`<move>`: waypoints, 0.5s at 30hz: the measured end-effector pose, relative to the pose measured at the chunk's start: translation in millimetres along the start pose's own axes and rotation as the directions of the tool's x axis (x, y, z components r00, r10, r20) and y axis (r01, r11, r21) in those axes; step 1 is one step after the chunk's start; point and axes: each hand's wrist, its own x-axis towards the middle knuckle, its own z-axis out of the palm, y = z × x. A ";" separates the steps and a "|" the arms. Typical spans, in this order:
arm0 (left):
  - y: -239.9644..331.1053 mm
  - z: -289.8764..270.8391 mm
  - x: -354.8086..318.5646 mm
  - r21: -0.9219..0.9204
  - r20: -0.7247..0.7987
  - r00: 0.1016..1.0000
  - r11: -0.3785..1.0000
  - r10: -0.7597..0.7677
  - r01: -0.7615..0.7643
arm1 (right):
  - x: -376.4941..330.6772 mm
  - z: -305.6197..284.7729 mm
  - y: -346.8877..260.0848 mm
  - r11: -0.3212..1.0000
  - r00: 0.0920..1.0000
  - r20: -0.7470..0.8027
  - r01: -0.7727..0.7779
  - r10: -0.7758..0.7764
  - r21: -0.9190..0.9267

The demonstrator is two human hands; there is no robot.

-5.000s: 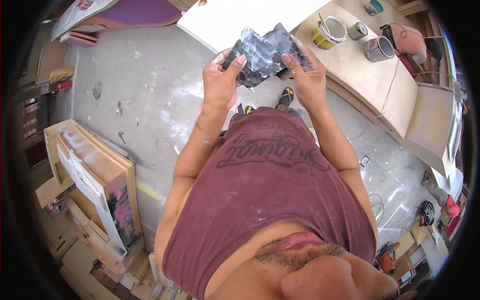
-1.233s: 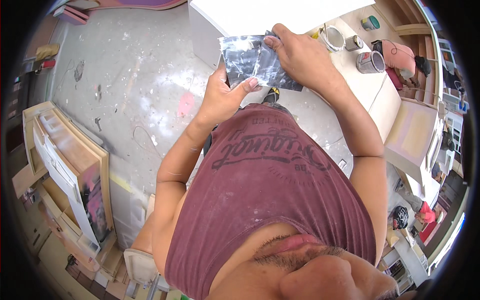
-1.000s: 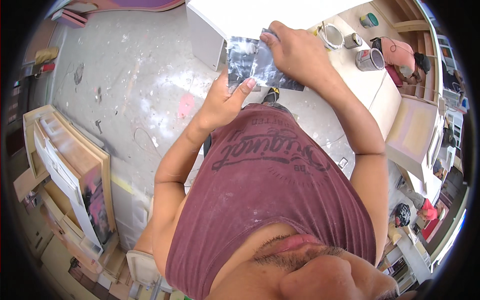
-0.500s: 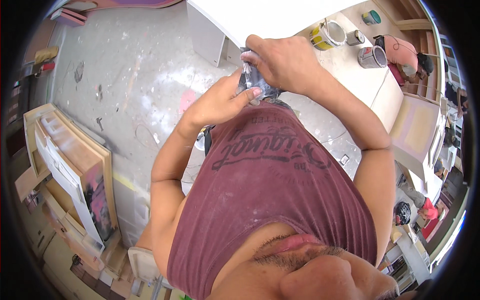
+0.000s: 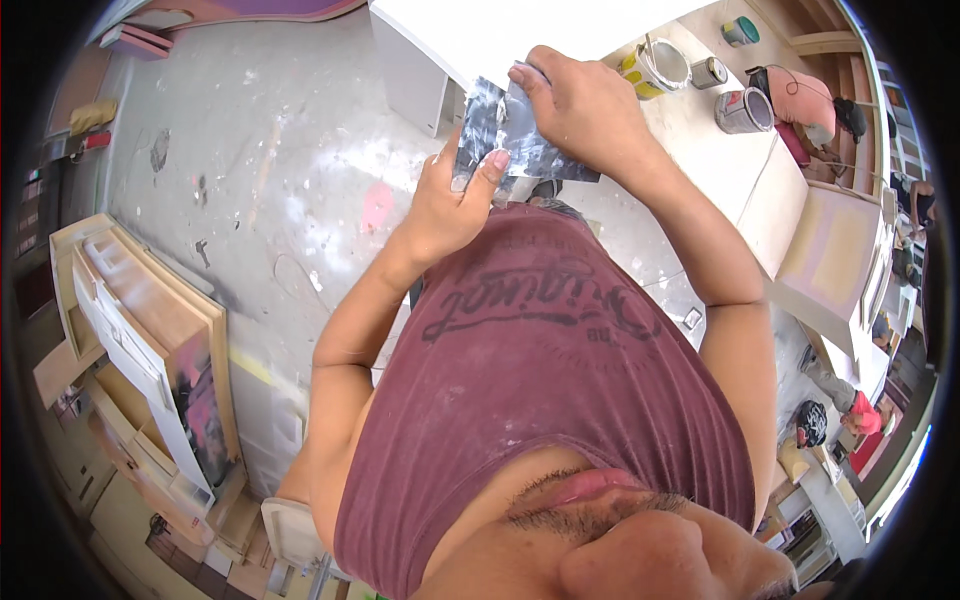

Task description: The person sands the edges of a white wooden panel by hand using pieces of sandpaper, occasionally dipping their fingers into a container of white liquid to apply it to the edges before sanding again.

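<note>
Both of my hands hold a dark sheet of sandpaper (image 5: 486, 122) smeared with white dust, out in front of my body. My left hand (image 5: 447, 205) grips its lower left part, with the thumb lying on the face of the sheet. Closed over the upper right part is my right hand (image 5: 592, 112), its thumb and fingers near the top edge. A crease runs between the two halves, and the sheet lies mostly opened out. Just beyond it is the near corner of a white panel-topped piece (image 5: 540, 30).
On a pale bench to the right stand a yellow-and-white bucket (image 5: 655, 70), a small can (image 5: 710, 72), a stained paint can (image 5: 745, 110) and a green can (image 5: 740, 32). A person in a pink top (image 5: 800, 100) bends nearby. Wooden cabinet parts (image 5: 150, 350) stack at left.
The sandpaper was bunched and folded between my hands; now it is spread flatter. My hands have moved slightly, the right one up and to the right.
</note>
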 end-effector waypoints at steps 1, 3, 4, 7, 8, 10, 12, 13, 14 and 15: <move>-0.5 0.2 -1.3 -0.043 0.034 0.999 0.998 -0.043 0.044 | -0.8 -1.2 -2.6 0.999 0.999 -0.007 0.040 -0.040 -0.005; 0.8 -0.9 -2.2 -0.084 0.076 0.994 0.992 -0.084 0.090 | -1.0 -1.2 -4.3 0.998 0.999 0.016 0.052 -0.051 -0.031; 4.1 -2.7 -1.3 -0.013 0.099 0.994 0.999 -0.042 0.043 | -0.6 -1.1 -4.3 0.996 0.997 0.037 0.069 -0.067 -0.057; 5.2 -8.6 -0.8 0.077 0.171 0.983 0.996 -0.065 0.053 | -3.4 3.4 -4.2 0.981 0.984 -0.003 0.180 -0.180 -0.067; 4.9 -10.7 -0.6 0.098 0.212 0.969 0.989 -0.128 0.109 | -5.2 1.7 -5.8 0.982 0.984 -0.004 0.177 -0.178 -0.065; 0.3 -15.3 3.3 0.099 0.317 0.934 0.986 -0.162 0.137 | -7.4 -3.3 -10.8 0.945 0.938 0.178 0.315 -0.296 -0.088; 0.3 -17.0 4.8 0.104 0.421 0.887 0.981 -0.193 0.164 | -5.2 -2.1 -6.1 0.964 0.965 0.128 0.243 -0.228 -0.110; 3.3 -17.4 4.4 0.130 0.330 0.922 0.977 -0.204 0.170 | -3.6 -1.8 -2.1 0.978 0.985 0.076 0.164 -0.155 -0.130; 4.9 -17.4 4.4 0.154 0.236 0.948 0.972 -0.212 0.179 | -0.3 -3.1 3.8 0.991 0.997 0.024 0.074 -0.072 -0.111; 0.6 -16.6 3.8 0.158 0.234 0.949 0.971 -0.213 0.179 | 0.7 -2.0 9.8 0.991 0.997 0.023 0.076 -0.074 -0.108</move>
